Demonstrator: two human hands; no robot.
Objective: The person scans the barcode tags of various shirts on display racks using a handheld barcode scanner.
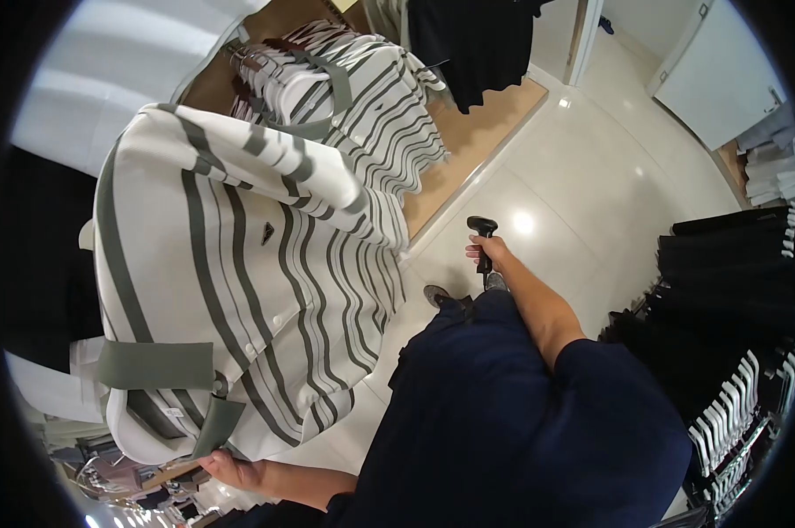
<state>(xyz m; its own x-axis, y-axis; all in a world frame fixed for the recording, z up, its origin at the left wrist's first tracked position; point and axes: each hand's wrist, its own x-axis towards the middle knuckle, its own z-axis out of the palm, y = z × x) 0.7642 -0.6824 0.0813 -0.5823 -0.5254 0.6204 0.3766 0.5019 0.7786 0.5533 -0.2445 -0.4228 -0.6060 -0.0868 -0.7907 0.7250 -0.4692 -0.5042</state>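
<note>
A white shirt with dark grey-green stripes (248, 238) fills the left side of the view. It has a plain grey-green collar (155, 365), pale buttons and a small dark triangular badge on the chest. At the lower left, my left hand (230, 469) is closed on the collar end of this shirt, its fingertips partly hidden by the cloth. My right hand (496, 250) grips the handle of a black handheld barcode scanner (482, 225), held over the floor in front of my legs.
Similar striped shirts (384, 110) hang close together on white hangers behind. A black garment (472, 53) hangs beside them above a wooden platform (477, 154). Black clothes (714, 273) on a rack stand at the right, with white hangers (728, 414). A white door (723, 75) is at top right.
</note>
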